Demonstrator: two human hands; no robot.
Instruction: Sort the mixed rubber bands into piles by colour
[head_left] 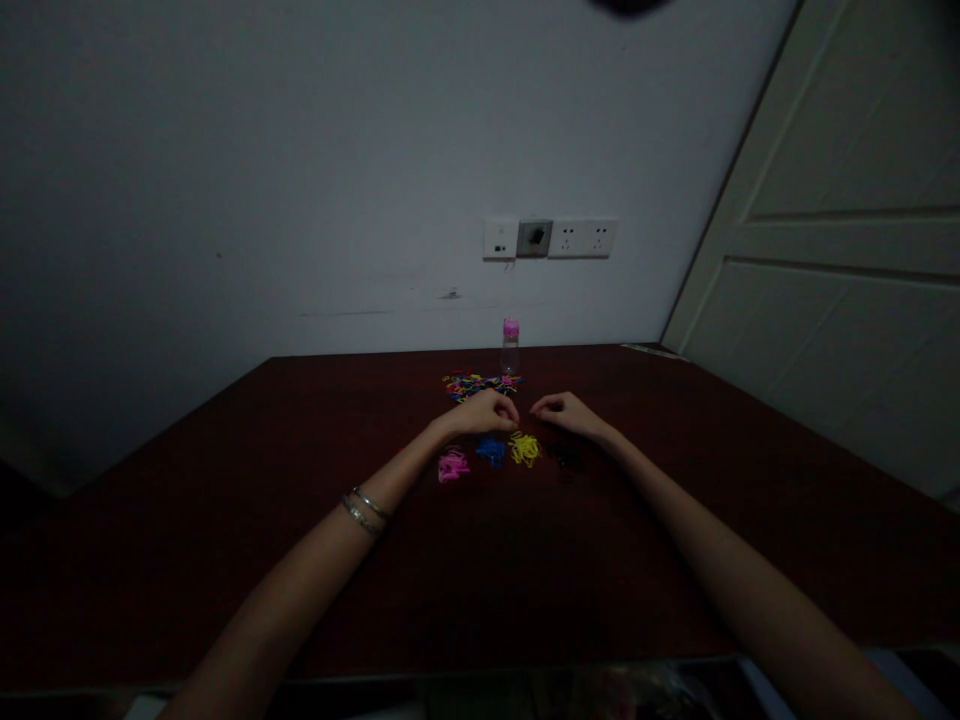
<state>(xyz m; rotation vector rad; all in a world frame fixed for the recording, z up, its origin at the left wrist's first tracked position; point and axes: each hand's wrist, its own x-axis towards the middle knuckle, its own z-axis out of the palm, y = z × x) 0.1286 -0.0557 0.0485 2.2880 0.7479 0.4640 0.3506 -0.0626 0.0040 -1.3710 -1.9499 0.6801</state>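
My left hand (486, 411) is closed in a pinch over the table, fingertips just above a yellow pile of small looped bands (524, 449). What it holds, if anything, is too small to make out. Across a narrow gap, my right hand (568, 413) is also pinched, its fingertips pointing left; its contents cannot be made out either. Below the left hand lie a blue pile of bands (491, 452) and a pink pile (453, 464). A dark, probably black pile (566, 458) is barely visible below the right hand. Behind the left hand spreads a mixed-colour heap (480, 385).
A small clear bottle with a pink cap (510, 348) stands behind the heap, near the wall. The dark red table (480, 570) meets a white wall bearing sockets and switches (551, 239). A pale panelled door (840, 240) is at the right.
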